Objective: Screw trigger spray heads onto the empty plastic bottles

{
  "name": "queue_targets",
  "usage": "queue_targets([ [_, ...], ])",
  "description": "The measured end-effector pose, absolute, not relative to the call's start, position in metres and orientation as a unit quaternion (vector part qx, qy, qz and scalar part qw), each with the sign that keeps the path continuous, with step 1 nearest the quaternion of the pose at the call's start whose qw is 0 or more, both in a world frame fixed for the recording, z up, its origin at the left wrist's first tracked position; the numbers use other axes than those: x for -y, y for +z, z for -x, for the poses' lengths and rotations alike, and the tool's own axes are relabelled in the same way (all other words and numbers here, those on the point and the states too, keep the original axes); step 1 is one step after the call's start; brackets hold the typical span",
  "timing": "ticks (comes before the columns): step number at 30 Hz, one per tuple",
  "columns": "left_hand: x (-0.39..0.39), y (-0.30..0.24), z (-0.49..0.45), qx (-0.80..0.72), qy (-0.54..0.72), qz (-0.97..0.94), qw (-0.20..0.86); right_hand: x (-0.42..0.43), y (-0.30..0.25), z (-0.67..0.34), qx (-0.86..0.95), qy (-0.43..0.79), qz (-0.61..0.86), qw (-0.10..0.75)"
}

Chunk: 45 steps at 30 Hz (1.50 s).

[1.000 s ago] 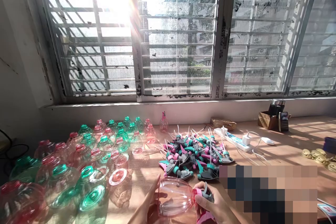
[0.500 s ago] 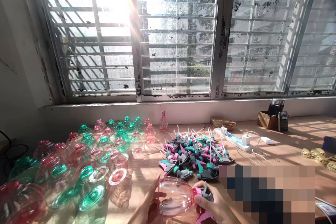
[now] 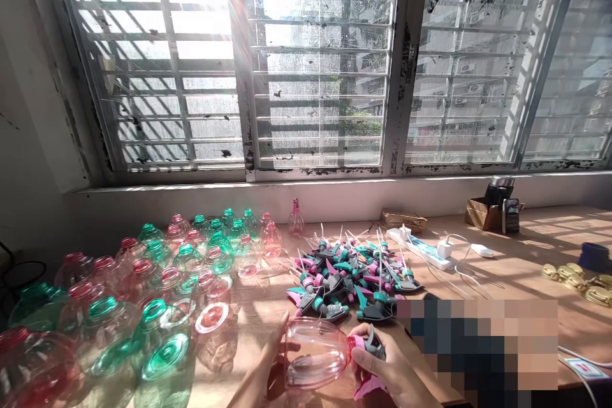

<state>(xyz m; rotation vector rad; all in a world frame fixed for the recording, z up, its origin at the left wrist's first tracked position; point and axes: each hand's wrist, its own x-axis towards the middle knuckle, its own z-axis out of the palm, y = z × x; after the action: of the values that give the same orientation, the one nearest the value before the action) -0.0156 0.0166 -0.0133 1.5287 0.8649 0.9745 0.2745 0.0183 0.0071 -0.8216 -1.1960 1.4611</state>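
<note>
A clear pink bottle (image 3: 316, 352) lies sideways between my hands, low in the middle of the head view. My left hand (image 3: 277, 360) is wrapped round its base end at the left. At its neck, my right hand (image 3: 375, 360) grips a pink and grey trigger spray head (image 3: 357, 343), which sits against the bottle's mouth. The pink trigger hangs below the right fingers. How far the collar is threaded on is hidden by the fingers. Just beyond lies a heap of spray heads (image 3: 351, 274), grey with pink or teal parts and white tubes.
Several open pink and green bottles (image 3: 160, 347) stand in rows on the left of the table. A white power strip (image 3: 421, 248) with cables lies behind the heap. Gold-coloured items (image 3: 564, 275) and a blue roll (image 3: 594, 256) are at the right. Pixelated blocks cover the lower right.
Both hands keep hold of the bottle and spray head in nearly the same place. My right fingers have shifted slightly at the neck. The whole view has moved a little.
</note>
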Motion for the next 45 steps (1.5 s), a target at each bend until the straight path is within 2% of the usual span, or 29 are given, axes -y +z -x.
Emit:
queue_targets([
  [4,-0.013,-0.011,0.013,-0.354,0.422,-0.666,0.504,-0.017,0.008,-0.274,0.496,0.604,0.347,0.518],
  [9,-0.012,-0.013,0.013,-0.339,0.424,-0.665,0.513,-0.017,0.007,-0.274,0.498,0.61,0.344,0.512],
  [18,-0.017,-0.017,0.018,-0.382,0.409,-0.682,0.47,-0.022,0.004,-0.273,0.499,0.605,0.337,0.521],
  [40,-0.016,-0.019,0.016,-0.374,0.422,-0.677,0.473,-0.027,-0.003,-0.273,0.489,0.615,0.341,0.515],
  [45,-0.015,-0.013,0.011,-0.357,0.434,-0.653,0.508,-0.028,-0.006,-0.275,0.497,0.621,0.337,0.504],
])
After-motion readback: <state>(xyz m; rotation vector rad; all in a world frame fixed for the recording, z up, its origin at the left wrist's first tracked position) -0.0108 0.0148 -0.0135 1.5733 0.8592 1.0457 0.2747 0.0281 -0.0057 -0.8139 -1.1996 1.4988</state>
